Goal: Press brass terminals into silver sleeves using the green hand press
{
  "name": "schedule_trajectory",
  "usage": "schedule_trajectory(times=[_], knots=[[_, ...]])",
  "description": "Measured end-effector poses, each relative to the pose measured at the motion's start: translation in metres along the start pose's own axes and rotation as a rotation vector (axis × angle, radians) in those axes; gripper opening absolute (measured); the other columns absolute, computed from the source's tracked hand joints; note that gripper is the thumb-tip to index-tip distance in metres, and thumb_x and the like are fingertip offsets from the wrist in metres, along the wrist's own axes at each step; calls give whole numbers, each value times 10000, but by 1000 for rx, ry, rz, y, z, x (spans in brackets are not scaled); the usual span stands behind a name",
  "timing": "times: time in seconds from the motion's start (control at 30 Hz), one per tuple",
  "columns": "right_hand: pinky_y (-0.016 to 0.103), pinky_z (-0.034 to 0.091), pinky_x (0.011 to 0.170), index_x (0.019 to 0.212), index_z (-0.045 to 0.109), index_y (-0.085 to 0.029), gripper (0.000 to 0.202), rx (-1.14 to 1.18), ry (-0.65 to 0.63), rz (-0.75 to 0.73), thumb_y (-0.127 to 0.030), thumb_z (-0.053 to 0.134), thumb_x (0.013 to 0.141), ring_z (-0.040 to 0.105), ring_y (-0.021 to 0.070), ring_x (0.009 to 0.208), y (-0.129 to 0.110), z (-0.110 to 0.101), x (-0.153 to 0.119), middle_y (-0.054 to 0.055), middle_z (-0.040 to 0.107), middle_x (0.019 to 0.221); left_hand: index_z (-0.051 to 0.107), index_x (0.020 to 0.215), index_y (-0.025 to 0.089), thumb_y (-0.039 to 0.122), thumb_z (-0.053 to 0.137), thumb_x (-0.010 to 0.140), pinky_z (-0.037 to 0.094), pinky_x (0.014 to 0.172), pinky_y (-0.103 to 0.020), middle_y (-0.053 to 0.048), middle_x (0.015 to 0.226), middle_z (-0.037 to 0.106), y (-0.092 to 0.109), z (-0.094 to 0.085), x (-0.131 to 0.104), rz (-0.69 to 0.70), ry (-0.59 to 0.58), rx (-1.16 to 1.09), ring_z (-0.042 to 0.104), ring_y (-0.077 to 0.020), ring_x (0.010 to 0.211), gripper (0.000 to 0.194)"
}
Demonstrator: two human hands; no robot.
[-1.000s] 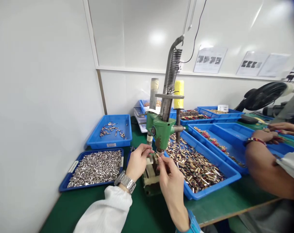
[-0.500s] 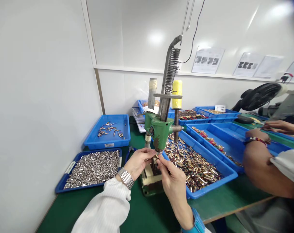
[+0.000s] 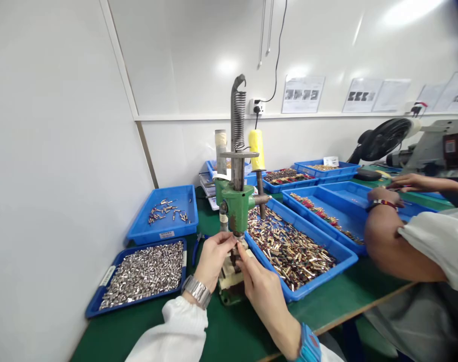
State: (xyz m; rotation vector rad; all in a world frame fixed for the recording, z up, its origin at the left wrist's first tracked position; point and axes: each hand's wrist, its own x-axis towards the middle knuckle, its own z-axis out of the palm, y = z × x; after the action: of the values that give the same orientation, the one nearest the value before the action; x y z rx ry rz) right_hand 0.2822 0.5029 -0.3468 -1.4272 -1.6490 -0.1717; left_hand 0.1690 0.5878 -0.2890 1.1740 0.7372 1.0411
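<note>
A green hand press (image 3: pixel 234 203) with a coil spring and a yellow-wrapped lever handle (image 3: pixel 256 150) stands in front of me. Under its ram my left hand (image 3: pixel 214 256) and my right hand (image 3: pixel 259 281) meet, fingertips pinched together. Whatever they pinch is too small and too covered to make out. Left of the press lies a blue tray of small silver metal sleeves (image 3: pixel 148 271). To its right sits a blue tray full of gold-coloured metal parts (image 3: pixel 289 246), some with dark or coloured bits.
Behind the sleeves, a blue tray (image 3: pixel 138 231) holds a few loose parts. Blue-handled pliers (image 3: pixel 196 247) lie beside the press. At the right a co-worker's arm (image 3: pixel 395 246) reaches over other trays. A black fan (image 3: pixel 382 141) stands behind.
My view has turned slightly to the right, so the press appears further left and more upright. Both hands stay at the spot under the ram, with fingers still pinched.
</note>
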Motion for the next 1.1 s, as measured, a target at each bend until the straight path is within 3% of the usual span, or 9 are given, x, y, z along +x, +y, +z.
schedule_trajectory(times=[0.13, 0.23, 0.4, 0.53, 0.63, 0.7, 0.8, 0.87, 1.1], knots=[[342, 623, 717, 1318, 626, -264, 375, 146, -17, 51, -231, 492, 970, 747, 251, 884, -13, -19, -13, 79, 739, 1126, 747, 944, 171, 378, 681, 817, 486, 836, -271, -48, 964, 760, 4, 0, -8, 103, -19, 281, 666, -192, 924, 252], [374, 609, 674, 1149, 712, -329, 278, 236, 28, 81, -276, 525, 950, 738, 260, 826, -28, -54, 12, 34, 761, 1004, 735, 925, 185, 387, 618, 860, 500, 845, -290, -44, 958, 759, 1, 3, -13, 196, 8, 433, 674, -202, 915, 243], [341, 472, 544, 914, 750, -257, 277, 187, 319, 24, -394, 515, 963, 577, 178, 584, -41, -116, 136, 16, 683, 730, 694, 863, 207, 318, 585, 882, 509, 874, -302, -49, 978, 737, -10, 12, -18, 389, 160, 538, 667, -188, 901, 157], [315, 436, 646, 878, 712, -153, 360, 142, 518, -58, -422, 492, 973, 549, 149, 661, -29, -134, 251, 20, 583, 670, 689, 853, 219, 294, 584, 892, 513, 912, -303, -53, 997, 721, -14, 15, -20, 468, 203, 570, 670, -191, 949, 135], [346, 444, 741, 884, 670, -121, 376, 98, 502, -26, -478, 563, 930, 578, 179, 783, -11, -127, 315, 49, 605, 742, 700, 850, 220, 310, 587, 897, 517, 912, -295, -50, 1010, 719, -13, 15, -21, 457, 214, 562, 672, -185, 954, 153], [360, 450, 747, 830, 644, -103, 418, 112, 368, 71, -511, 588, 907, 583, 191, 790, 4, -116, 342, 65, 605, 732, 709, 849, 218, 321, 590, 897, 517, 912, -292, -49, 1015, 720, -13, 15, -21, 447, 222, 552, 671, -184, 958, 164], [343, 465, 672, 749, 607, -95, 501, 297, 104, 206, -529, 472, 959, 570, 169, 678, 24, -99, 355, 70, 593, 655, 717, 843, 216, 334, 605, 884, 520, 906, -297, -50, 1015, 722, -14, 15, -20, 429, 243, 533, 670, -188, 959, 167], [318, 463, 605, 736, 596, -101, 548, 431, 43, 216, -526, 362, 991, 544, 149, 598, 31, -93, 351, 64, 578, 611, 718, 836, 215, 340, 616, 873, 524, 899, -301, -52, 1016, 724, -15, 15, -19, 414, 251, 519, 671, -191, 954, 166], [283, 422, 550, 675, 571, -154, 630, 451, 392, -22, -544, 207, 1010, 490, 120, 542, 12, -113, 299, 28, 502, 572, 691, 836, 207, 339, 597, 876, 529, 887, -293, -62, 1020, 709, -20, 15, -19, 411, 233, 472, 671, -190, 959, 166]])
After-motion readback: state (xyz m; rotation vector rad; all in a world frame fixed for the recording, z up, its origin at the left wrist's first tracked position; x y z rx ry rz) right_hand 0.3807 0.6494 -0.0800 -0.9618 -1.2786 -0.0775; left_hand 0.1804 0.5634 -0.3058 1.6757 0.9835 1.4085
